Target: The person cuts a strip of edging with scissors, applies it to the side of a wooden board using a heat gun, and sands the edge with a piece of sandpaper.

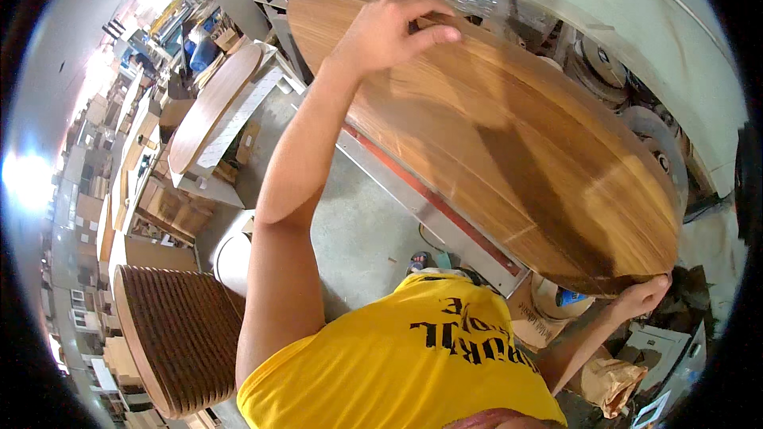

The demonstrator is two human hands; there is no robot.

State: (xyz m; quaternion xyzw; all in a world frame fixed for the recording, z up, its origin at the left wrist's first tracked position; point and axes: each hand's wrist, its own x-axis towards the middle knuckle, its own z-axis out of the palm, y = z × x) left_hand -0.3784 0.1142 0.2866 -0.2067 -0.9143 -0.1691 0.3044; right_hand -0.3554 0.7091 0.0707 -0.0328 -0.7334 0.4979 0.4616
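A large oval wooden board (pixel 477 135) with brown striped grain lies across the upper right, in front of my body. My left hand (pixel 393 32) is at its far edge, with the fingers curled over the rim and the thumb along the top side. At the board's right end, my right hand (pixel 644 295) grips the rim; part of its fingers is hidden by the board. Below the board's near edge runs a grey metal frame (pixel 469 242) with a red strip along it. Shadows of my arms fall across the wood.
A stack of dark-edged boards (pixel 179 334) stands to my left. Beyond it another oval board (pixel 218 103) lies on a white stand. A crumpled paper bag (pixel 610 381) is at lower right. Round discs (pixel 600 63) lean by the pale wall (pixel 668 48) behind the large board.
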